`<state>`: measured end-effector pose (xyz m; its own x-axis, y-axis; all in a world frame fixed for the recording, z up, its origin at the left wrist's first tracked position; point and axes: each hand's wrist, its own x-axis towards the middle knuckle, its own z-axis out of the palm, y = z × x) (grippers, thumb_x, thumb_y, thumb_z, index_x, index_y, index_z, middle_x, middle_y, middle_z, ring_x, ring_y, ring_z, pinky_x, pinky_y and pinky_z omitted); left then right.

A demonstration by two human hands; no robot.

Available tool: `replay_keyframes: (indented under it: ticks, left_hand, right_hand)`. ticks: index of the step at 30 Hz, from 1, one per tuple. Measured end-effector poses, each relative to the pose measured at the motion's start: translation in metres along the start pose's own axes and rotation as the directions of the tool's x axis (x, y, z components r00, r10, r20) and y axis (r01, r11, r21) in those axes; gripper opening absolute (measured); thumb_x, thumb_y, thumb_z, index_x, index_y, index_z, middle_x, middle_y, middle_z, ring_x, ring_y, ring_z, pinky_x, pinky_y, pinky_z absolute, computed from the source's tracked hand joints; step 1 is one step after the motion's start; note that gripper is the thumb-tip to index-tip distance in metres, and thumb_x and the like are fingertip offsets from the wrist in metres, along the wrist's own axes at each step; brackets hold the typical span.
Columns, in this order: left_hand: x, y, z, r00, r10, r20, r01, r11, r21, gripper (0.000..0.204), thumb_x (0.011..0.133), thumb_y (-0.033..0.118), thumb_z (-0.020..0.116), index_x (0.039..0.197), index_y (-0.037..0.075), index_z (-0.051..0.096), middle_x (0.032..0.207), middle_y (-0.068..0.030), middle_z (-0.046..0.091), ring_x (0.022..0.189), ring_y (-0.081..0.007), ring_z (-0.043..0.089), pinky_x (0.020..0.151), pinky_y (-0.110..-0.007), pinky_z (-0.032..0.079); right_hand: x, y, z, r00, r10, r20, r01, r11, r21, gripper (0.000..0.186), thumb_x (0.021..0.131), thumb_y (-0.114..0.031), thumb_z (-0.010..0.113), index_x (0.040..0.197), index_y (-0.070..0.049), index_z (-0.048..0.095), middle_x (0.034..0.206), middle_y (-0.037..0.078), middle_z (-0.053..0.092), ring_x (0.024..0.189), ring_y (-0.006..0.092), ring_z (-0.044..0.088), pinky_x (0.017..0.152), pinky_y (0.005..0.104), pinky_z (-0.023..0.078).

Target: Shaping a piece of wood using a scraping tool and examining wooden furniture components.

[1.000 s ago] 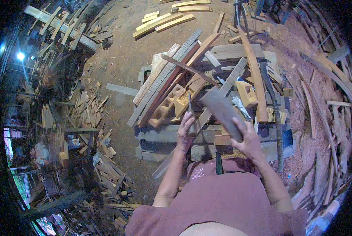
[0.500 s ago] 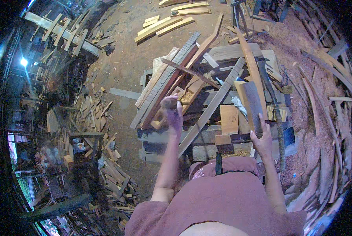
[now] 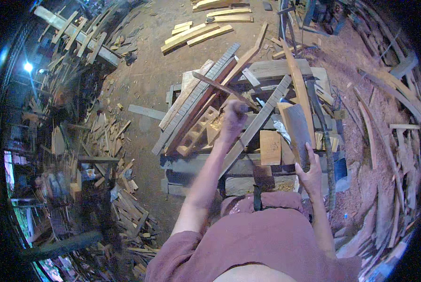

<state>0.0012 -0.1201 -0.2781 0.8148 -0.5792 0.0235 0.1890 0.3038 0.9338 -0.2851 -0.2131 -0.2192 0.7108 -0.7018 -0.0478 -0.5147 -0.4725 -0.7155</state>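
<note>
My right hand [image 3: 310,173] grips the lower end of a thick wooden board [image 3: 296,126], thumb and fingers on either side of it. The board tilts up and away, one face pale and the other greyish. My left hand [image 3: 232,123] is raised over the middle of the bench, its fingers curled in and smeared by motion. Something dark shows at its top, but I cannot make out what it is. Beside that hand lies a wooden piece with square hollows [image 3: 190,139], with shavings [image 3: 215,123] next to it.
A long narrow plank [image 3: 255,127] lies slantwise across the wooden bench [image 3: 196,163]. Beside it rests a flat wooden block [image 3: 270,147]. Long boards [image 3: 194,98] are stacked at the left. Yellow planks [image 3: 196,35] lie on the ground beyond; scrap wood heaps [image 3: 135,218] flank the left.
My left hand has swung right and slightly away, uncovering the hollowed wooden piece. My right hand still holds the board, which has shifted slightly left and lower.
</note>
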Motion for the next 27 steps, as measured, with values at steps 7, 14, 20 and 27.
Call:
replay_keyframes:
  ticks: [7, 14, 20, 27]
  left_hand:
    - [0.007, -0.033, 0.026, 0.797, 0.425, 0.43, -0.592, 0.405, 0.696, 0.034, 0.065, 0.004, 0.062, 0.095, 0.005, 0.047, 0.085, -0.0139, 0.05, 0.081, -0.0314, 0.049, 0.072, -0.039, 0.039]
    - [0.017, -0.036, 0.026, 0.86, 0.284, 0.424, -0.507, 0.383, 0.772, 0.044, 0.063, 0.006, 0.066, 0.1, 0.004, 0.043, 0.092, -0.0158, 0.047, 0.089, -0.0347, 0.046, 0.077, -0.043, 0.036]
    - [0.025, -0.056, 0.052, 0.837, 0.257, 0.483, -0.547, 0.359, 0.756, 0.044, 0.063, 0.008, 0.067, 0.1, 0.005, 0.043, 0.09, -0.0151, 0.047, 0.088, -0.034, 0.047, 0.075, -0.044, 0.036]
    - [0.021, -0.058, 0.015, 0.855, 0.266, 0.445, -0.513, 0.306, 0.802, 0.045, 0.061, 0.006, 0.064, 0.101, 0.007, 0.045, 0.091, -0.0128, 0.048, 0.092, -0.0339, 0.047, 0.078, -0.043, 0.036]
  right_hand:
    - [0.011, -0.015, -0.03, 0.993, 0.013, -0.118, -0.007, 0.999, 0.049, 0.07, 0.072, -0.017, 0.063, 0.136, -0.02, 0.033, 0.105, 0.013, 0.048, 0.099, 0.0271, 0.05, 0.087, 0.0365, 0.04]
    - [0.031, 0.007, -0.047, 0.902, 0.07, -0.426, -0.01, 0.99, 0.141, 0.063, 0.08, -0.031, 0.059, 0.127, 0.004, 0.037, 0.127, 0.015, 0.043, 0.115, 0.0231, 0.042, 0.098, 0.0346, 0.03]
    - [0.056, 0.122, 0.075, 0.805, 0.025, -0.593, 0.161, 0.952, 0.26, 0.059, 0.077, -0.033, 0.063, 0.121, 0.001, 0.044, 0.111, 0.016, 0.053, 0.104, 0.0222, 0.048, 0.091, 0.0359, 0.037]
    - [0.067, 0.007, 0.055, 0.965, -0.075, -0.253, 0.165, 0.918, 0.36, 0.066, 0.081, -0.03, 0.057, 0.134, -0.001, 0.031, 0.113, 0.019, 0.051, 0.101, 0.0252, 0.052, 0.092, 0.0368, 0.038]
